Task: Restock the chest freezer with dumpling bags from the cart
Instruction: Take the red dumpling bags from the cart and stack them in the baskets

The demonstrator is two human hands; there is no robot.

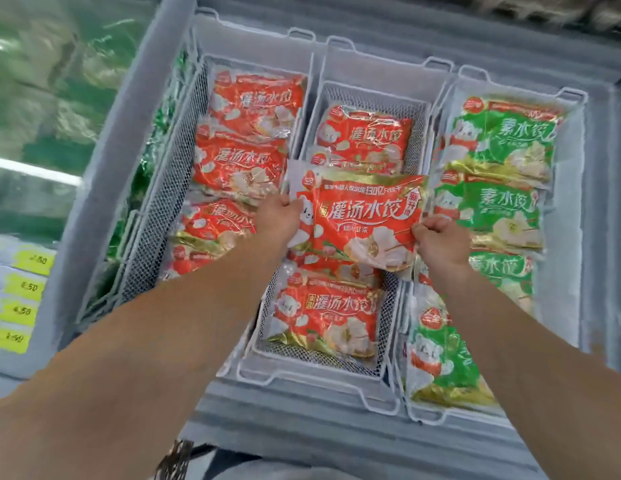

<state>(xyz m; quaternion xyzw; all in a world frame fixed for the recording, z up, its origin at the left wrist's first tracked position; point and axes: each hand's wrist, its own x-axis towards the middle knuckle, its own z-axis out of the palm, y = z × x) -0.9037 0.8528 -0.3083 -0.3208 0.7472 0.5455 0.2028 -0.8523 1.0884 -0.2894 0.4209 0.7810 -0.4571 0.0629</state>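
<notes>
Both hands grip one red bag (364, 216), left hand (279, 216) and right hand (437, 239) pinching opposite edges above the middle basket (312, 370).

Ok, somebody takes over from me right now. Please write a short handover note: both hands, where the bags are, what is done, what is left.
Left hand grips the left edge of one red bag; right hand pinches its right edge. The bag is held above the middle basket.
Done: red bags fill the left basket, some lie in the middle one, green bags fill the right basket.
Left: lay this bag into the middle basket, probably in its half-empty far part, then bring more. The cart is not in view, so the remaining stock is unknown.
</notes>
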